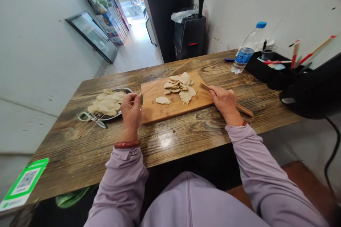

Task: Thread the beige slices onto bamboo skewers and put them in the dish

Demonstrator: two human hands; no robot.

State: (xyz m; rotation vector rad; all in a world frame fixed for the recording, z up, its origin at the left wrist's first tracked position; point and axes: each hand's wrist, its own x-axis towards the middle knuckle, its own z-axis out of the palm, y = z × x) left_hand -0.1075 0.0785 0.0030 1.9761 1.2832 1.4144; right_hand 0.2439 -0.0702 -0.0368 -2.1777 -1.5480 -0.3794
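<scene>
Here, your left hand (131, 111) pinches one skewer (179, 67), slanting forward-right; your right hand (224, 102) grips a bundle (244, 110); the lone slice (163, 100) lies between, nearer the left.

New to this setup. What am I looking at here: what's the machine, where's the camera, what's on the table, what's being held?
There's no machine: a person is working with two bare hands. The single picture comes from a camera worn on their head, looking forward and down. The left hand pinches one thin skewer; the right hand grips a bundle of sticks. On the wooden table sits a cutting board with loose pale slices. Left of it, a round dish holds skewered slices. A blue-capped water bottle stands at the far right.
</scene>
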